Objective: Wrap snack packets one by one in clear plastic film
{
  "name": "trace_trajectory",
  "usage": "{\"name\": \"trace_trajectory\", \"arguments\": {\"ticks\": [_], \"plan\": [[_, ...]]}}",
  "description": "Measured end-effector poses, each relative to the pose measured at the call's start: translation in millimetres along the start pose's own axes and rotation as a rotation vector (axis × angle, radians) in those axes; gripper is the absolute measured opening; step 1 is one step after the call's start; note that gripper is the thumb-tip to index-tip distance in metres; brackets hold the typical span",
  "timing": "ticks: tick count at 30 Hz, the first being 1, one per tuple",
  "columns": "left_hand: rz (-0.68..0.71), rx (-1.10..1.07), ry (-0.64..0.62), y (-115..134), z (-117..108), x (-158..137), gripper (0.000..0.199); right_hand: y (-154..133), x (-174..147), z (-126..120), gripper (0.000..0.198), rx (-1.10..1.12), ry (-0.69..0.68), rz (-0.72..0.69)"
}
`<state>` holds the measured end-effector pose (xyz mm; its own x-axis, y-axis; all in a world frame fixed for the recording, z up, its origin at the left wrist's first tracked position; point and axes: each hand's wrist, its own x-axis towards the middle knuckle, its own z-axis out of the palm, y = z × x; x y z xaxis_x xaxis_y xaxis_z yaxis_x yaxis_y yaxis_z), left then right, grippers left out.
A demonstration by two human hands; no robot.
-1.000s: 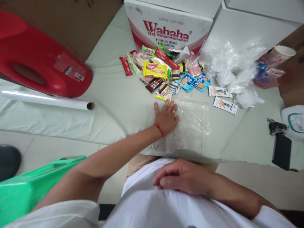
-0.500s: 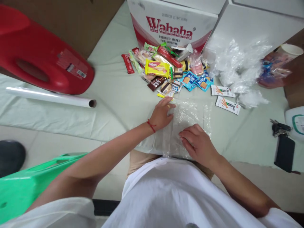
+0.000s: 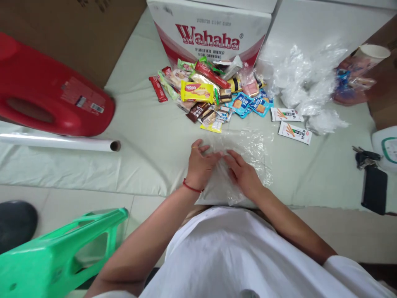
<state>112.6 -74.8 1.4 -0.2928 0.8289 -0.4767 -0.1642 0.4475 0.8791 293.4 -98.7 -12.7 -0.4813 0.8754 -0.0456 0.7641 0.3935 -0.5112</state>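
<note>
- Clear plastic bag [image 3: 256,155] lay on the desk [image 3: 149,161], near the snacks [image 3: 198,93].
- Left hand [image 3: 201,165] and right hand [image 3: 245,176] met at its film; pinching couldn't be told.
- It seemed light, limp, slippery, best gripped by an edge.

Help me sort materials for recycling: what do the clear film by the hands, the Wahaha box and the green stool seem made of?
The clear film: thin, glossy plastic, probably, since it is transparent, creased and glinting.
The Wahaha box: likely printed cardboard, matte, with flat panels.
The green stool: seemingly glossy moulded plastic, with highlights and rounded edges.
</note>
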Motion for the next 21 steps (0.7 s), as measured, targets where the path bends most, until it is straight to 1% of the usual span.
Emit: {"name": "trace_trajectory", "arguments": {"ticks": [2,4,7,9,12,14,16,18,20,21], "plan": [[-0.053,-0.03,-0.035,0.7,1.4,-2.1,0.087,2.5,-4.6,2.2,0.068,-0.005,-0.015,0.035],[-0.073,-0.042,-0.068,0.8,1.4,-0.2,0.068,4.6,-8.2,2.1,0.07,-0.006,-0.023,0.054],[-0.052,-0.057,-0.112,2.4,-2.6,5.9,0.038,7.6,-11.2,0.5,0.07,0.031,-0.025,0.034],[-0.026,-0.072,-0.12,5.1,-7.9,10.3,0.03,9.3,-11.3,-0.9,0.07,0.057,-0.04,0.01],[-0.003,-0.036,-0.072,9.9,-19.0,17.1,0.032,12.2,-8.7,-3.9,0.071,0.068,-0.06,-0.009],[0.017,0.042,-0.036,11.3,-27.6,20.6,0.034,15.4,-5.7,-6.8,0.074,0.089,-0.059,-0.034],[0.069,0.153,-0.013,9.9,-35.7,21.5,0.036,19.4,-2.9,-10.2,0.076,0.139,-0.041,-0.066],[0.161,0.329,0.023,4.5,-41.9,18.7,0.036,22.5,-1.3,-13.8,0.072,0.2,-0.022,-0.065],[0.304,0.563,0.119,-5.2,-45.5,12.8,0.039,22.9,-1.8,-16.6,0.063,0.248,-0.022,-0.016],[0.399,0.683,0.185,-11.3,-46.3,9.5,0.041,21.8,-2.8,-17.5,0.059,0.26,-0.031,0.016]]}}
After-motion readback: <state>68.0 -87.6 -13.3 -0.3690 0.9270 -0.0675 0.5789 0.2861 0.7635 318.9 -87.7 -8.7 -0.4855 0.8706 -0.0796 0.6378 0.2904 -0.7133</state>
